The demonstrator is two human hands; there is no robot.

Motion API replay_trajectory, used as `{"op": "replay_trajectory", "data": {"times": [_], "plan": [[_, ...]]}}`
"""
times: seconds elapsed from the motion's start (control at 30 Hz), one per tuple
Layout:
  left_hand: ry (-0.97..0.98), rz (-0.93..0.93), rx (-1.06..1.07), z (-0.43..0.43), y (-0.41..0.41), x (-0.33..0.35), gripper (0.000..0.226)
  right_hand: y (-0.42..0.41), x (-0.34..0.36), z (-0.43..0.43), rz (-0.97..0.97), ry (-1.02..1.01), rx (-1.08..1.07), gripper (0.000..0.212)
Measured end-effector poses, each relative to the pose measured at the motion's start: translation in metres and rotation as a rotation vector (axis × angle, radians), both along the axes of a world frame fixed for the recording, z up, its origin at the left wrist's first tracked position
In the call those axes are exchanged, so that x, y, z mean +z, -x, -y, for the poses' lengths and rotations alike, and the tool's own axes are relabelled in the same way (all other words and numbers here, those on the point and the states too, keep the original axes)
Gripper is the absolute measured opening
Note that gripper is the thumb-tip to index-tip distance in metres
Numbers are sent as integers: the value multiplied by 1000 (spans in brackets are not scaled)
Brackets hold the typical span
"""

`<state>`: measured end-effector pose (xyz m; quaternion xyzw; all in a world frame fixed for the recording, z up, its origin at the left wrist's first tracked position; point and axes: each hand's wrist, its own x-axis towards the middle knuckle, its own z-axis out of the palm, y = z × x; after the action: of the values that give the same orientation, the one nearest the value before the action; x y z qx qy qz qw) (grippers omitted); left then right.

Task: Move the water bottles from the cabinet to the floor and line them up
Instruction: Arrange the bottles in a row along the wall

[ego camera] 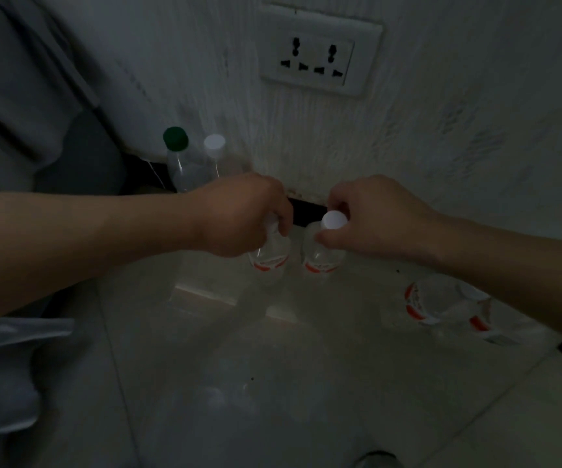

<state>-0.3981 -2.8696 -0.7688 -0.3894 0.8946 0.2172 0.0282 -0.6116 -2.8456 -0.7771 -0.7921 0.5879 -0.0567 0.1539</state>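
Two clear water bottles with red-and-white labels stand side by side on the pale floor by the wall. My left hand (pixel 246 217) grips the top of the left bottle (pixel 271 255) and hides its cap. My right hand (pixel 371 217) holds the neck of the right bottle (pixel 320 256), whose white cap shows between my fingers. Behind them stand a green-capped bottle (pixel 175 153) and a white-capped bottle (pixel 214 148). Two more labelled bottles (pixel 442 305) stand at the right, partly under my right forearm.
A white wall with a double socket (pixel 320 60) rises right behind the bottles. Grey fabric (pixel 12 96) fills the upper left, and more cloth (pixel 2 373) lies at the lower left. Pale floor tiles (pixel 273 383) spread out in front. The scene is dim.
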Motion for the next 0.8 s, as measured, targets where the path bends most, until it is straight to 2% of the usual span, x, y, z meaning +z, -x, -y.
{"op": "replay_trajectory", "data": {"times": [0.33,0.43,0.57,0.67,0.8], "plan": [[8,56,58,3,-7,-9,51,1,-2,-3,-61,65,98,31],[56,46,75,2,-7,-10,49,1,2,-4,-43,42,106,32],[130,97,230,-1,0,-7,39,3,4,-5,-15,-21,169,41],[163,132,292,0,6,-8,48,4,3,-5,-59,-51,208,51],[155,110,339,1,13,-10,46,7,2,-4,-62,-51,226,47]]}}
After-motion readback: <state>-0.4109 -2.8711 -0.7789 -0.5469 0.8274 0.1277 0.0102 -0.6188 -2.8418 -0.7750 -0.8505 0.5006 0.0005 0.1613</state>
